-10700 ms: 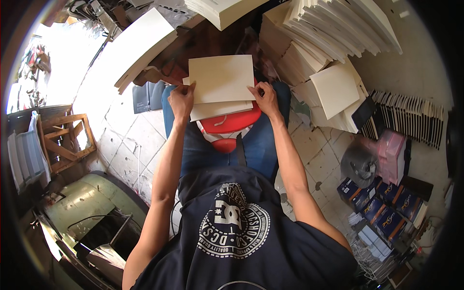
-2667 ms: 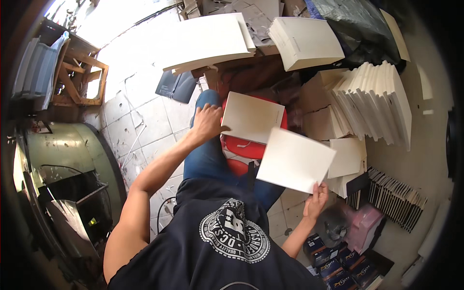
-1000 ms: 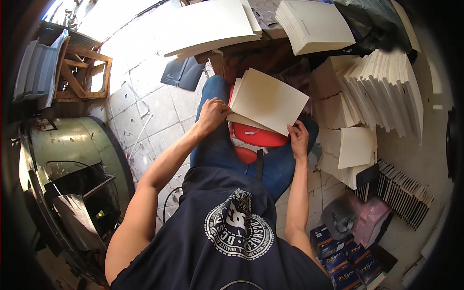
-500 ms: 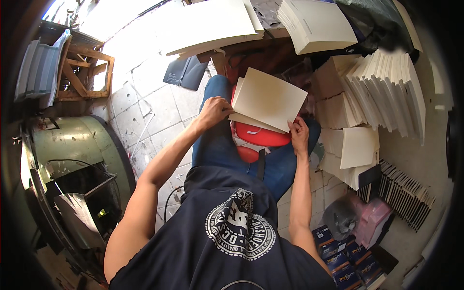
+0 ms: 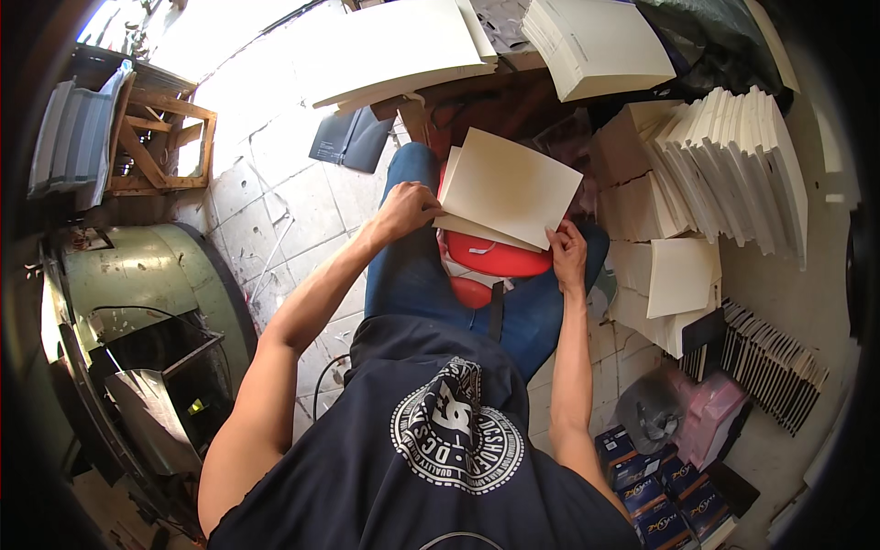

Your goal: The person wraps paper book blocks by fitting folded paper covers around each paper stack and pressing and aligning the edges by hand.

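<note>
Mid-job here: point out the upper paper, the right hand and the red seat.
Upper paper (image 5: 513, 188): head view, middle of its top face.
Right hand (image 5: 570, 257): head view, back of the hand.
Red seat (image 5: 513, 259): head view, bare part showing below the papers.

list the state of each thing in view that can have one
Upper cream booklet, lying askew on top
Lower cream booklet, partly covered
Left hand, curled at the upper booklet's near left corner
Right hand, pinching the upper booklet's near right corner
Red stool, partly covered
Dark cover, spread flat on the floor tiles
Tall cream book stack, uneven
</note>
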Available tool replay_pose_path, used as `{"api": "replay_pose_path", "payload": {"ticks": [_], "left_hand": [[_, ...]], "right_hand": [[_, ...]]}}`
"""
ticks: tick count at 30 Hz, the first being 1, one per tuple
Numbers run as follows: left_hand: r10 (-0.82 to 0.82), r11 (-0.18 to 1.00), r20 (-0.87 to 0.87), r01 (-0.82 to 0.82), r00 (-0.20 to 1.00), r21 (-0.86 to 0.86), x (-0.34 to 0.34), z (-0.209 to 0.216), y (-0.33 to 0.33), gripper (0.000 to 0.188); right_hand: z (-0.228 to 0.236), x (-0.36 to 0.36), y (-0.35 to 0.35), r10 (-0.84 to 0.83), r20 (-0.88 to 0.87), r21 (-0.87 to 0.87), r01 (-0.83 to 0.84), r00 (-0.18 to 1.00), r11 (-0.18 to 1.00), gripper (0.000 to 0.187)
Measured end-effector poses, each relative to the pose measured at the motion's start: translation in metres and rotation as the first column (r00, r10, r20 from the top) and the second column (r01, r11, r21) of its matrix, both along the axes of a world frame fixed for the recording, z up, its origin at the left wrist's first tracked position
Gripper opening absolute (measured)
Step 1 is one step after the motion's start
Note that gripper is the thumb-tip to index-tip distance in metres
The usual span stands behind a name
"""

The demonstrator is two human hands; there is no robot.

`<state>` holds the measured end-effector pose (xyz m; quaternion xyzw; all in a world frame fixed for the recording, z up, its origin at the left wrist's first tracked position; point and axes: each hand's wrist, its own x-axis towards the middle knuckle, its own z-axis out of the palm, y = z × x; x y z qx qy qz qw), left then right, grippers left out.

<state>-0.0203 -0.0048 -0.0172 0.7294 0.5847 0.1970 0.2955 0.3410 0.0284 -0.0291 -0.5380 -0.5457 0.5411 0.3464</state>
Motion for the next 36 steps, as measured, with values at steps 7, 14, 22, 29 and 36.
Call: {"api": "replay_pose_path", "payload": {"ticks": [7, 14, 22, 29, 36], "left_hand": [[-0.041, 0.999, -0.011, 0.041, 0.999, -0.027, -0.001, 0.001, 0.003, 0.018], [-0.023, 1.0, -0.006, 0.023, 1.0, -0.01, 0.001, 0.002, 0.002, 0.018], [0.001, 0.995, 0.005, 0.0, 1.0, -0.103, 0.001, 0.003, 0.007, 0.017], [0.104, 0.992, 0.001, -0.104, 0.995, -0.076, 0.008, 0.013, 0.005, 0.018], [0.001, 0.994, -0.121, 0.012, 0.993, 0.111, 0.022, 0.001, -0.026, 0.017]], "right_hand": [[0.003, 0.002, 0.0, -0.001, -0.01, -0.037, 0.0, 1.0, 0.999, 0.02], [0.002, 0.001, 0.0, -0.004, -0.012, -0.022, 0.004, 1.0, 1.0, 0.021], [0.002, 0.001, 0.0, -0.003, -0.025, -0.044, 0.002, 1.0, 0.999, 0.022], [0.004, -0.003, 0.0, -0.002, 0.007, 0.001, 0.002, 1.0, 1.0, 0.018], [0.008, -0.001, -0.002, -0.028, 0.011, 0.025, 0.027, 1.0, 0.999, 0.018]]}}
